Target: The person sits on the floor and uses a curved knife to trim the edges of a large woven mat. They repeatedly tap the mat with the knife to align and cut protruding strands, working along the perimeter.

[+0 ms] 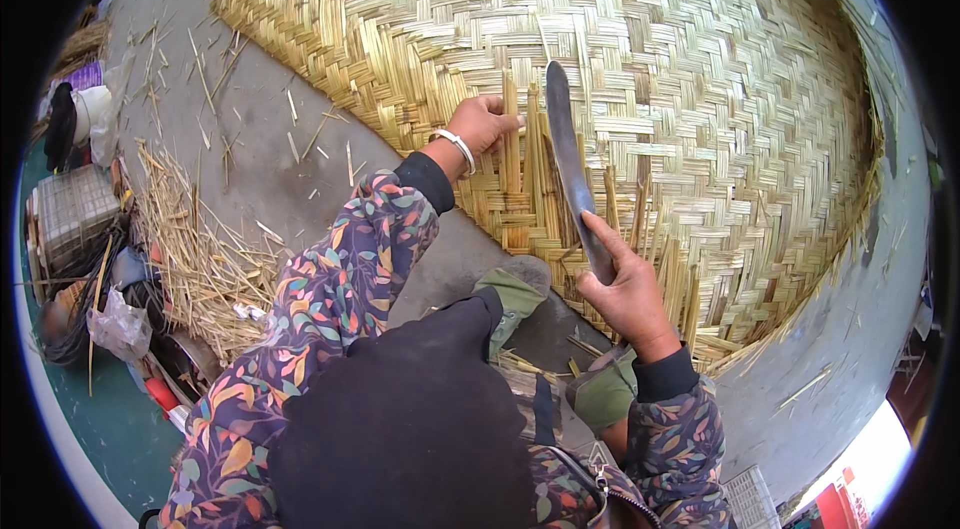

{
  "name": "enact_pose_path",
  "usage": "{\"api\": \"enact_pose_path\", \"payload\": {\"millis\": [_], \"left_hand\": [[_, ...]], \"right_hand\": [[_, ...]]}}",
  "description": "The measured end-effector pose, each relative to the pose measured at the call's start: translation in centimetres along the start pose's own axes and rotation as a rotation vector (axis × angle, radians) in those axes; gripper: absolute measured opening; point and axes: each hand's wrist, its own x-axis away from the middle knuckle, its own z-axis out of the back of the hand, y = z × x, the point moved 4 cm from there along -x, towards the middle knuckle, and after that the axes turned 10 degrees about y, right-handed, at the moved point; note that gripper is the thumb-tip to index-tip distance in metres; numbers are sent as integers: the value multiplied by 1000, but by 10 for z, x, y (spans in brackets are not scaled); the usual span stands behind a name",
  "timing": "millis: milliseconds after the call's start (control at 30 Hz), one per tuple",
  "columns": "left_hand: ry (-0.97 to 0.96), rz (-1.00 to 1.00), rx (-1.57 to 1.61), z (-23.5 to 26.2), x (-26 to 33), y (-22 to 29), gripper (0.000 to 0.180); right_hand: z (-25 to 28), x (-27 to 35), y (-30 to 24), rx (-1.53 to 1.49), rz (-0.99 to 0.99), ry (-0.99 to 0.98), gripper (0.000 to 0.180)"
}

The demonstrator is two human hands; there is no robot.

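Observation:
A large woven reed mat [690, 119] spreads over the floor before me, its near edge running slantwise past my feet. Loose strip ends stick up along that edge. My left hand [482, 129], with a white bangle at the wrist, pinches one upright reed strip [510, 94] between thumb and fingers. In my right hand [628, 287] is a long, dark, slightly curved flat blade [565, 129], its tip pointing away from me over the mat. The index finger lies along the blade; its lower end is hidden in my palm.
On the left lies a heap of straw scraps [200, 239], beside a clear plastic bag [120, 326] and a pale crate [75, 214]. Loose bits of reed are scattered over the grey floor [270, 94]. My green-trousered legs [515, 299] are close to the mat's edge.

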Motion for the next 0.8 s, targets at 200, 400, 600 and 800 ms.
{"api": "enact_pose_path", "payload": {"millis": [200,400,600,800], "left_hand": [[-135,84,-3,1,10,-14,23],[-53,31,-3,13,19,-24,26],[-12,49,121,16,17,-31,33],[-148,134,223,10,16,-30,28]], "right_hand": [[-5,-3,1,-26,13,-61,66],[-6,-7,4,73,-32,-119,66],[-7,-8,8,112,-26,-131,66],[-5,-4,13,3,-72,-111,65]]}}
